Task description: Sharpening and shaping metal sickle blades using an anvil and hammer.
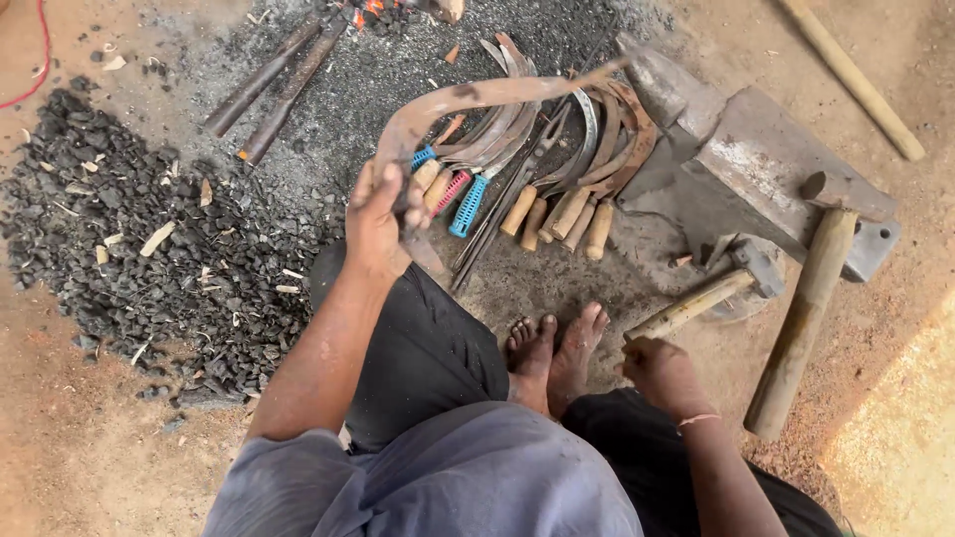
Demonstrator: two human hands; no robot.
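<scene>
My left hand (380,221) grips a curved, rusty sickle blade (468,97) by its lower end; the blade arcs up and right, and its tip rests on the horn of the grey iron anvil (741,164). My right hand (659,371) is closed around the wooden handle of a hammer (711,296), whose metal head lies on the ground at the anvil's foot. My bare feet (552,348) are crossed on the ground between the two hands.
A pile of sickles with wooden and coloured plastic handles (527,169) lies before the anvil. A second, larger hammer (811,288) leans on the anvil. Charcoal (129,239) is heaped at left, iron rods (279,80) reach into embers at top, and a wooden pole (851,75) lies top right.
</scene>
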